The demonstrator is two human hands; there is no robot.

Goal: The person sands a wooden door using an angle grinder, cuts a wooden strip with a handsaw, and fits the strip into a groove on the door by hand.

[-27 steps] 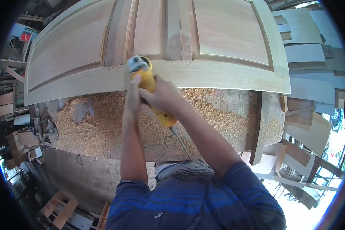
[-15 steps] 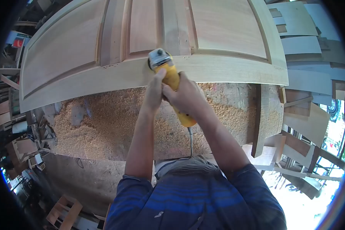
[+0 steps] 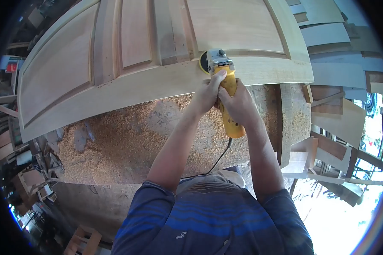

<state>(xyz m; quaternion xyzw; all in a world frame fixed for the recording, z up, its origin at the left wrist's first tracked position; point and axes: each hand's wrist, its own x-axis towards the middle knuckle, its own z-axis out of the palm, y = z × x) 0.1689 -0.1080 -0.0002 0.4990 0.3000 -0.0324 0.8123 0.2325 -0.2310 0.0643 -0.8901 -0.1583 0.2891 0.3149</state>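
A yellow angle grinder (image 3: 230,80) with a silver head and a round disc is gripped in both hands. My left hand (image 3: 207,92) wraps round its body near the head, thumb on top. Closed round the middle of the body, my right hand (image 3: 239,101) sits a little to the right. The disc (image 3: 204,63) is over the bottom rail of a pale wooden panel door (image 3: 157,83); whether it touches the wood I cannot tell. A dark cord (image 3: 219,160) runs from the grinder's rear end towards my waist.
Sawdust and shavings (image 3: 102,148) cover the worktable below the door. A wooden beam (image 3: 285,123) lies across the table's right side. Stacked boards (image 3: 336,76) stand at the right, and wood scraps (image 3: 32,178) are piled at the left. A wooden frame (image 3: 83,241) is at the lower left.
Both hands have carried the grinder to the right along the door's bottom rail. The disc's yellow edge now shows, and the cord has swung into a bend. The view has shifted slightly.
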